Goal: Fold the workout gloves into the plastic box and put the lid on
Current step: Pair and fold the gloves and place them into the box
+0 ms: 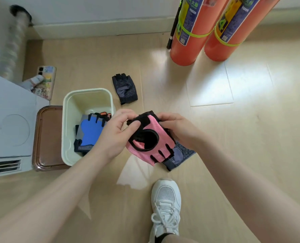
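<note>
Both hands are on the pink glove (151, 137), held up above the floor. The left hand (118, 133) pinches its black cuff edge between thumb and curled fingers, and the right hand (178, 129) has fingers wrapped round the other side of that same cuff. The glove is fingerless, pink perforated mesh with black trim and a big oval cut-out on the back; its short finger stubs hang down toward the person.

Right under it, lying flat on the pale wood-plank floor (233, 155), is a dark navy glove (179, 155) with a fine dotted grip pattern and a grey patch, partly hidden by the pink one. A second navy glove (124, 88) of the same sort lies well apart, farther out.

Just left of the left hand sits the plastic box (67, 120), cream, rectangular with rounded corners, smooth and glossy. Inside it is a blue glove (91, 132) with grey and black trim, and a bit of orange peeking out behind it. The brown lid (46, 137), a flat rounded rectangle, lies on the floor touching the box's left side.

Also around: a white mesh sneaker (166, 206), two orange cylinders (189, 48) with yellow-green bands, a phone (46, 81) in a patterned case.
</note>
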Demonstrator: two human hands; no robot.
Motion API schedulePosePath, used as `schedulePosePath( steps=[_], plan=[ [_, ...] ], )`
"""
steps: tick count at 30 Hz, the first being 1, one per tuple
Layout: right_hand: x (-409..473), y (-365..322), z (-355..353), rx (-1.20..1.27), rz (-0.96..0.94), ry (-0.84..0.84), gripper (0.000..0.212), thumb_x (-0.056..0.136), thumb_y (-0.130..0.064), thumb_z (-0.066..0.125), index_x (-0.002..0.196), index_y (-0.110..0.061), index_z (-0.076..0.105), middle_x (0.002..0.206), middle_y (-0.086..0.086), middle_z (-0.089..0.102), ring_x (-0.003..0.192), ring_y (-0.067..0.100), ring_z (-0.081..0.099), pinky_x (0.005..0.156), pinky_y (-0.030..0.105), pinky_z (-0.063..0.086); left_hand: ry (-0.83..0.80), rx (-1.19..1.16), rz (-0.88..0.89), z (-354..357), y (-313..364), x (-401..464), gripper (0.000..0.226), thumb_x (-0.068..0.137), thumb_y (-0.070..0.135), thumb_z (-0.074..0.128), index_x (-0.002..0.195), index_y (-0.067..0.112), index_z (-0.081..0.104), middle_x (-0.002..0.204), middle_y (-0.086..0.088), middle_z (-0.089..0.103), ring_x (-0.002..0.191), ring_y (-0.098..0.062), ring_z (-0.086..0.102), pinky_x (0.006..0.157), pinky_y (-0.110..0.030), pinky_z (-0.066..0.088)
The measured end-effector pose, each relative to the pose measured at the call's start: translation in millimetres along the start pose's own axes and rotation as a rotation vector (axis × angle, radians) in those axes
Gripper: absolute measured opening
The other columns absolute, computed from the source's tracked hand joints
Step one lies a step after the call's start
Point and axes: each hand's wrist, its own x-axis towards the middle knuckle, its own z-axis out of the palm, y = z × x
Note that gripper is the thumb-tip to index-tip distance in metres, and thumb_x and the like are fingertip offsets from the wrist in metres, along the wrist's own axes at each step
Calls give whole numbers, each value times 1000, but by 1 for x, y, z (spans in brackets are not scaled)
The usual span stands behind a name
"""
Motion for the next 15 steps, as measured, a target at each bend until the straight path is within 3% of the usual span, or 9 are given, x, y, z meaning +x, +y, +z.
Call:
schedulePosePath(
  steps=[2, 4, 6, 10, 11, 13, 15],
  plan=[
    [4, -2, 6, 24, 44, -36, 20, 76, -8, 50, 84, -15, 67, 84, 11, 62, 79, 28, 54, 69, 37, 43, 24, -57, -37, -2, -7, -4, 5, 83, 31, 56, 82, 34, 59, 119, 23, 44, 119, -7, 47, 101, -27, 36],
    [9, -8, 12, -6, 65, -70, 18, 75, -8, 49, 84, -11, 65, 81, 12, 60, 72, 26, 53, 65, 33, 43, 50, -150, -102, -5, -10, -7, 15, 92, 18, 49, 86, 30, 57, 112, 18, 52, 97, 1, 56, 85, -15, 44],
    [15, -14, 21, -72, 91, -94, 22, 77, -6, 46, 89, -8, 65, 84, 15, 59, 74, 27, 53, 65, 34, 44, 71, -237, -137, -9, -10, -12, 20, 94, 14, 44, 86, 28, 56, 88, 10, 61, 71, 7, 58, 66, -8, 45],
    [35, -23, 42, -297, 135, -162, 32, 79, -5, 44, 101, -9, 67, 98, 24, 61, 87, 34, 54, 83, 54, 43, 104, -151, -98, -25, -15, -19, 21, 91, 13, 50, 84, 31, 57, 79, 9, 60, 72, 0, 57, 67, -13, 46],
    [39, -27, 46, -311, 135, -170, 31, 79, -9, 45, 103, -5, 64, 97, 23, 61, 86, 34, 55, 84, 53, 43, 128, -152, -96, -30, -16, -21, 22, 90, 12, 50, 83, 32, 56, 79, 9, 60, 72, 0, 56, 68, -15, 46],
    [46, -35, 50, -328, 126, -234, 28, 87, -25, 48, 100, -4, 61, 90, 15, 61, 81, 27, 56, 79, 40, 45, 242, -199, -114, -42, -22, -23, 23, 90, 10, 50, 84, 32, 56, 81, 9, 61, 72, 1, 57, 69, -15, 46],
    [51, -42, 51, -407, 126, -336, 34, 92, -43, 42, 95, -14, 60, 89, 1, 63, 79, 16, 59, 75, 23, 47, 444, -313, -165, -55, -27, -26, 19, 91, 9, 48, 90, 27, 56, 85, 7, 62, 74, -1, 59, 66, -13, 47]
  ],
)
